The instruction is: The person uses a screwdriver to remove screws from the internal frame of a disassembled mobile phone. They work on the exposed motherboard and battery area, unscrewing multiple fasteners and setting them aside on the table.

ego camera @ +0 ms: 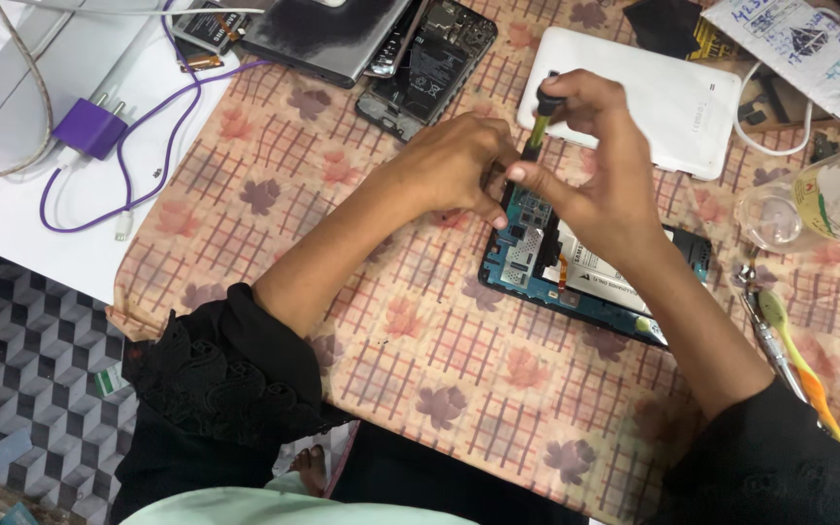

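Left hand (454,170) is closed, fingertips pinching the lower shaft of a screwdriver (539,131) just above an opened tablet (590,277) lying flat on the cloth-covered desk (420,340). Right hand (600,165) is closed around the screwdriver's upper handle, holding it upright. Judged light, rigid and fragile, the tablet should be held by its frame edges, clear of the exposed board. Far right, a clear bottle (828,204) lies on its side; contents cannot be determined.
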